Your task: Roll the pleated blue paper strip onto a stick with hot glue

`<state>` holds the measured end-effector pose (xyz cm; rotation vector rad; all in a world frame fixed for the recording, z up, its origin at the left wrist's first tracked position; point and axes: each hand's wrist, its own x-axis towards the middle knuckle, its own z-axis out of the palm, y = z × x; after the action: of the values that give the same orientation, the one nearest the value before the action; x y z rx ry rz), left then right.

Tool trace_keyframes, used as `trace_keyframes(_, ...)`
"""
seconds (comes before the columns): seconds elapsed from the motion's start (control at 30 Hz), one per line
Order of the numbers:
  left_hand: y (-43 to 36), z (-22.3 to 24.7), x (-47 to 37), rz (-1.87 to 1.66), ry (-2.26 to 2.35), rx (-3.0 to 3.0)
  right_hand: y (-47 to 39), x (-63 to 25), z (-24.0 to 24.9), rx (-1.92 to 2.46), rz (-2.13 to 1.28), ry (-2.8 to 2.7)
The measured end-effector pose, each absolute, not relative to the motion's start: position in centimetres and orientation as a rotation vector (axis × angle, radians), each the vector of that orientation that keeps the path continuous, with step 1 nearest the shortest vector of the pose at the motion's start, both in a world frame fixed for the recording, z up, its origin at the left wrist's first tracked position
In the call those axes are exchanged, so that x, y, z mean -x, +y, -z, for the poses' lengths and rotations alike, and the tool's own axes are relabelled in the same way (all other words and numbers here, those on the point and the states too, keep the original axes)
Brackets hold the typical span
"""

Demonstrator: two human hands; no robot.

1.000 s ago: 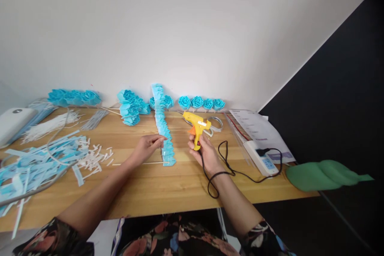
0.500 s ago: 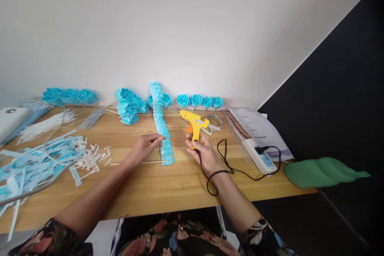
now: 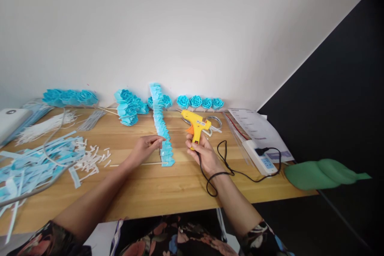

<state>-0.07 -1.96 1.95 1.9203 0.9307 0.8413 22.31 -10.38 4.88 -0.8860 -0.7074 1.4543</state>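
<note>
A long blue folded strip (image 3: 162,128) stretches from the wall down to the middle of the wooden table. At its left edge, my left hand (image 3: 145,148) is closed, thumb and fingers pressed together; whether it pinches the strip or something small is hidden. The near end of the strip lies by a thin stick (image 3: 153,163). Right of the strip, my right hand (image 3: 205,154) is wrapped round the handle of a yellow glue gun (image 3: 196,123), its nozzle pointing up and left, clear of the strip.
Blue paper flowers (image 3: 196,101) line the wall. Blue and white scraps (image 3: 57,154) and white sticks (image 3: 48,126) cover the left. On the right are scissors (image 3: 214,122), papers (image 3: 258,128), a power strip (image 3: 261,160) with the gun's black cord, and a green object (image 3: 324,174).
The glue gun in my right hand has shifted very slightly to the right. My left hand stays at the edge of the strip.
</note>
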Motion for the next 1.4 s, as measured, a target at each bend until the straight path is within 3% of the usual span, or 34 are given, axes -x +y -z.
trace_keyframes(0.77,-3.1,-2.1,-0.4,-0.807,0.849,-2.008,-9.7,-21.9,-3.4,0.662,-1.556,-0.641)
trace_keyframes(1.4,-1.3,-1.0,0.2,-0.979,0.911,-2.186,-9.5,-22.1,-3.6,0.858,-1.463,-0.707)
